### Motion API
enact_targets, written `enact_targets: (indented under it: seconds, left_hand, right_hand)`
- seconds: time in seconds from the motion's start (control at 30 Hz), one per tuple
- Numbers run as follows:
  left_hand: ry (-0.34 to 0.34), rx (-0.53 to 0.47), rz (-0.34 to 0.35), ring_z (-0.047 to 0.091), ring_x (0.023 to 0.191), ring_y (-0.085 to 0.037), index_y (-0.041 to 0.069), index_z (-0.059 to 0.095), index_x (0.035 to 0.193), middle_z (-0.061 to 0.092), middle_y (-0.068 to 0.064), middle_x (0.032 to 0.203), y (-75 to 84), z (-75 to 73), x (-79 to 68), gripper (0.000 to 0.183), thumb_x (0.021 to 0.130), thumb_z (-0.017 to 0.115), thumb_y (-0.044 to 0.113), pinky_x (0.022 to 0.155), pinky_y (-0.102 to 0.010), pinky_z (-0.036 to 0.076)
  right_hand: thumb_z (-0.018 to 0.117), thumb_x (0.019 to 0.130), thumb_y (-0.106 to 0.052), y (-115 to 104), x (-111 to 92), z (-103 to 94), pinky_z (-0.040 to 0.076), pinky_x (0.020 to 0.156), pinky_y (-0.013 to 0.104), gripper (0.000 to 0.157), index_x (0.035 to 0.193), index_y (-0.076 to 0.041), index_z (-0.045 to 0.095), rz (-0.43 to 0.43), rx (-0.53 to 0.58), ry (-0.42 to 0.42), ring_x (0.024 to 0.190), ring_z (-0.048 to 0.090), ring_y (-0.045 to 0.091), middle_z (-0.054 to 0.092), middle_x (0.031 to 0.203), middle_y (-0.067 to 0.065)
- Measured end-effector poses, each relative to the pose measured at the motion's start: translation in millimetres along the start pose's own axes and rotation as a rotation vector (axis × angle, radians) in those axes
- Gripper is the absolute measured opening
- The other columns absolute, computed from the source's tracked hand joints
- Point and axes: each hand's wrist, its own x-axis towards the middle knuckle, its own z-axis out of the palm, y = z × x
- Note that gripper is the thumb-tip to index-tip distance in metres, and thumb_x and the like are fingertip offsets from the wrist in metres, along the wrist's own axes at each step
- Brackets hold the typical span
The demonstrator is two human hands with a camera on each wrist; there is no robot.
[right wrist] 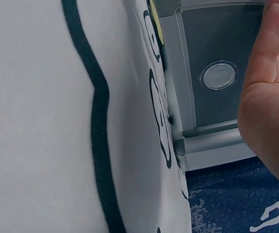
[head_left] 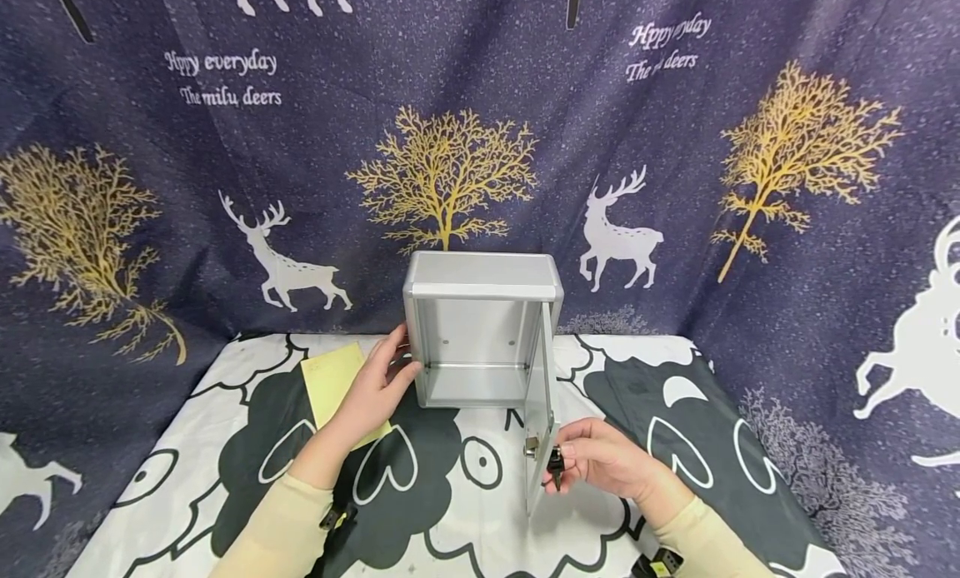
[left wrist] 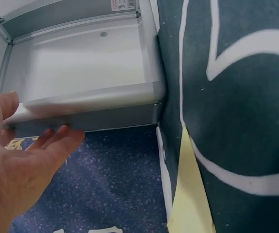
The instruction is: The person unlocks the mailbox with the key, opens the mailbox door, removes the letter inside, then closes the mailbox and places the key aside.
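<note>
A grey metal box (head_left: 483, 270) stands with its front open, a round hole or disc on its side in the right wrist view. Its door (head_left: 546, 395) swings out toward me at the right, with a metal lock (head_left: 531, 446) on the inner face. On the door's outer face hangs a black key (head_left: 557, 461), which my right hand (head_left: 603, 461) pinches between thumb and fingers. My left hand (head_left: 378, 386) holds the left wall of the box, thumb at the front rim and fingers along the outside. In the right wrist view the key is mostly out of frame.
A yellow sheet of paper (head_left: 330, 378) lies left of the box, partly under my left forearm. The table has a black and white patterned cloth (head_left: 487, 528). Close behind the box hangs a dark blue curtain (head_left: 480, 78) with deer and trees.
</note>
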Motion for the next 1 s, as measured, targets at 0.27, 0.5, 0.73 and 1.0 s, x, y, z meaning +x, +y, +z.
enact_targets:
  seconds: [0.27,0.5,0.73,1.0]
  left_hand:
    - [0.000,0.040,0.009,0.042,0.158,-0.046,0.010,0.020,0.179,0.033,-0.023,0.176,-7.6,5.3,-0.4,0.073,0.117,0.059,0.011,0.121,-0.069,0.041]
    - [0.003,0.041,-0.002,0.041,0.158,-0.049,0.010,0.016,0.180,0.027,-0.023,0.180,-15.4,10.0,1.2,0.076,0.116,0.058,0.006,0.122,-0.066,0.043]
    - [-0.005,0.048,-0.010,0.041,0.158,-0.046,0.011,0.012,0.180,0.022,-0.021,0.182,-19.5,12.2,0.6,0.078,0.116,0.056,0.005,0.124,-0.062,0.041]
    - [-0.021,0.047,-0.019,0.039,0.160,-0.043,0.012,0.008,0.181,0.016,-0.018,0.184,-17.7,13.4,-0.5,0.079,0.117,0.055,0.004,0.127,-0.058,0.038]
  right_hand:
    - [0.040,0.112,0.003,-1.0,0.2,1.5,0.066,0.086,0.028,0.040,0.117,-0.005,0.079,0.011,-0.012,0.008,0.104,0.082,0.021,0.084,0.112,0.012]
    - [0.040,0.112,0.002,-0.9,-0.6,1.6,0.066,0.086,0.029,0.040,0.116,-0.007,0.078,0.016,-0.024,0.022,0.104,0.082,0.022,0.084,0.111,0.011]
    - [0.038,0.113,0.002,1.0,-0.5,0.3,0.066,0.087,0.029,0.042,0.117,-0.007,0.079,0.005,-0.023,0.015,0.105,0.082,0.022,0.084,0.113,0.011]
    - [0.039,0.111,0.005,1.0,1.5,1.9,0.066,0.084,0.028,0.041,0.114,-0.006,0.078,0.011,-0.025,0.029,0.102,0.083,0.021,0.084,0.109,0.011]
